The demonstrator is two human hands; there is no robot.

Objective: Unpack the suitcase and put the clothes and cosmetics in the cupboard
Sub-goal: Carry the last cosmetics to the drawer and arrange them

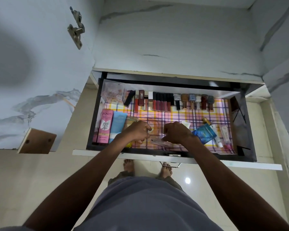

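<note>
Over drawer (247, 130), both hands, left (138, 131) and right (177, 132), curled, grips unclear; pink tube (162, 142) light, slick, best pinched mid-body.

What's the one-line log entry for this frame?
phase: arranging cosmetics | place: open drawer | left hand: over liner, fingers curled | right hand: on clear flat item | back row: lip glosses, nail polishes

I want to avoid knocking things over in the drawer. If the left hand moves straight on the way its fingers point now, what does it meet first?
The left hand points right, toward the right hand. It would probably meet that hand first, perhaps the small clear item lying below them; depth is unclear.
</note>
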